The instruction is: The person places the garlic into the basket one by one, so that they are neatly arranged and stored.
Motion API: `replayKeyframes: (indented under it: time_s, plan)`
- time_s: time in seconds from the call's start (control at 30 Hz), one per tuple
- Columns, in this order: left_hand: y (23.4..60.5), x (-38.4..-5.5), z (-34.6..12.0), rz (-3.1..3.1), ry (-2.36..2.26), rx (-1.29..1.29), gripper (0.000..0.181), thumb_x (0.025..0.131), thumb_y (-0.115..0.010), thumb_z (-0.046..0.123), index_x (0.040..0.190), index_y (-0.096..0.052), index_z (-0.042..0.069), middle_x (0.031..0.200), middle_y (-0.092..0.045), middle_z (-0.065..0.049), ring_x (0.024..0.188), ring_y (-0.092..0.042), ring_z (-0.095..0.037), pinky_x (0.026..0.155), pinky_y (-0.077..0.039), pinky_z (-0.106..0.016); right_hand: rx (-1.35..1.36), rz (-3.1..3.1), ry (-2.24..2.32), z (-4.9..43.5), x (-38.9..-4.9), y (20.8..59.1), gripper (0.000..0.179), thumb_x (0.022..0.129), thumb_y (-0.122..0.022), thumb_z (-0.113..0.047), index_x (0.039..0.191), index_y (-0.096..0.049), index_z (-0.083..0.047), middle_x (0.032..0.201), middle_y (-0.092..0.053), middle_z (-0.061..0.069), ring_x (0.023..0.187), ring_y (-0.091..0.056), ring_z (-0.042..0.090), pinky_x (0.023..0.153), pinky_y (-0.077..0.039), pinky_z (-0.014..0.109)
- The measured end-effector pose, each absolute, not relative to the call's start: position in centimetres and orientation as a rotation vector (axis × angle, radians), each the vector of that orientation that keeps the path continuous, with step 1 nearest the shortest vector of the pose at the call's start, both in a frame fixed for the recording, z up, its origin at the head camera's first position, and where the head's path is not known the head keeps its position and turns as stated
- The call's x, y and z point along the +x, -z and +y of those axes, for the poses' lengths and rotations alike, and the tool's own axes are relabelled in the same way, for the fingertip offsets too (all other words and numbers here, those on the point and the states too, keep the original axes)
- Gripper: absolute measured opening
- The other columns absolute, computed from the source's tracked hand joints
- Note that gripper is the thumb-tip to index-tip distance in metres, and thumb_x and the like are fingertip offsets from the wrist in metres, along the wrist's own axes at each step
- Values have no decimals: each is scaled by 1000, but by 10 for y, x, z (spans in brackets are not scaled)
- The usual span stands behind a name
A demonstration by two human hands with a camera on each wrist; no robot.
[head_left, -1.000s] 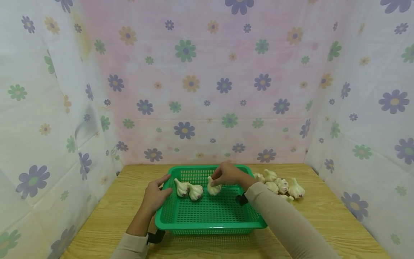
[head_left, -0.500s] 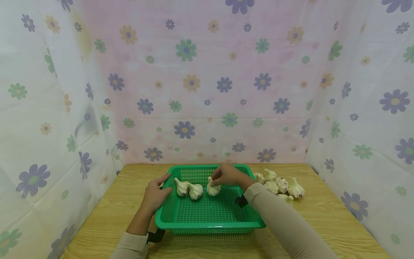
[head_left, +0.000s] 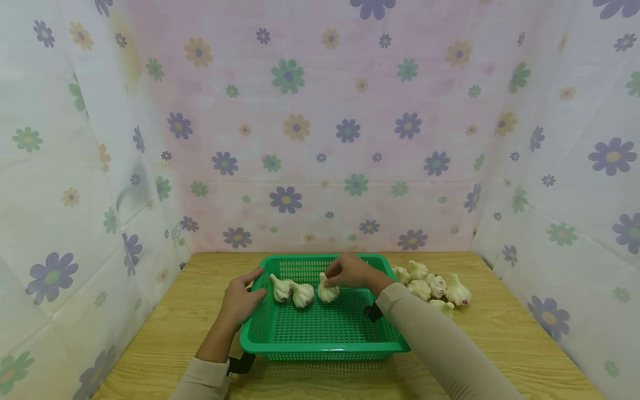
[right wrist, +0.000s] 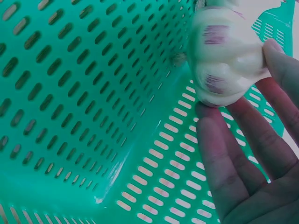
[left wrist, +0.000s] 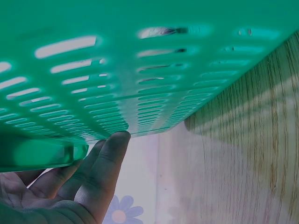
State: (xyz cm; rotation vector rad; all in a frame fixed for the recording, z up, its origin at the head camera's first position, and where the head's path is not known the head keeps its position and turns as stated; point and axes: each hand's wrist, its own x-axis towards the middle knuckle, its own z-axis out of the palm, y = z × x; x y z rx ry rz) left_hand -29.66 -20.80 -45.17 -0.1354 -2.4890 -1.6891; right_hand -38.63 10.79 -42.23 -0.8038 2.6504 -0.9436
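The right grip (head_left: 351,271) pinches a garlic bulb (head_left: 328,293) inside the green basket (head_left: 325,349), two bulbs (head_left: 302,296) leftward. The straight-fingered left grip (head_left: 241,297) touches the rim (head_left: 245,333).

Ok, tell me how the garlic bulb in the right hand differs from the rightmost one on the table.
The right hand pinches the held bulb; no hand touches the rightmost bulb. The held bulb is within the green basket, the rightmost bulb outside it on the table. Both are pale, with purplish marks and a narrow neck.
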Motion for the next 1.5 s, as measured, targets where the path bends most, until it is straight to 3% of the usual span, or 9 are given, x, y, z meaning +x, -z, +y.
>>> replayKeyframes:
  time_s: [0.4,0.6,0.87,1.23,1.5]
  plan:
    - [451,-296,-208,-2492,1683,-141,63,95,-59,5,156,-48,12,167,-37,-10,139,-51,-47,56,-49,-33,-857,2662,934,105,-385,422,29,91,-79,-31,116,-80,-15,122,-76,3,110,-72,22,90,-59,43]
    - [450,-296,-208,-2496,1674,-138,62,95,-60,5,156,-49,12,167,-37,-11,140,-49,-48,60,-50,-33,-843,2663,888,103,-383,423,31,93,-78,-32,118,-79,-14,125,-75,4,111,-71,23,91,-58,44]
    - [449,-295,-207,-2500,1670,-133,62,95,-60,5,156,-49,12,167,-37,-10,140,-49,-48,59,-49,-33,-853,2684,806,102,-383,425,30,93,-76,-38,116,-80,-19,119,-76,-2,107,-71,17,88,-59,41]
    - [449,-295,-208,-2505,1670,-125,63,95,-60,5,156,-49,12,166,-37,-9,141,-48,-49,59,-49,-32,-864,2648,763,103,-382,426,42,83,-87,-30,122,-77,-19,124,-74,-2,119,-67,22,96,-56,44]
    - [448,-294,-207,-2505,1674,-130,63,95,-60,5,156,-48,12,167,-37,-8,140,-49,-48,54,-46,-33,-852,2698,757,103,-381,425,39,83,-88,-27,120,-78,-18,121,-75,0,116,-69,22,95,-56,44]
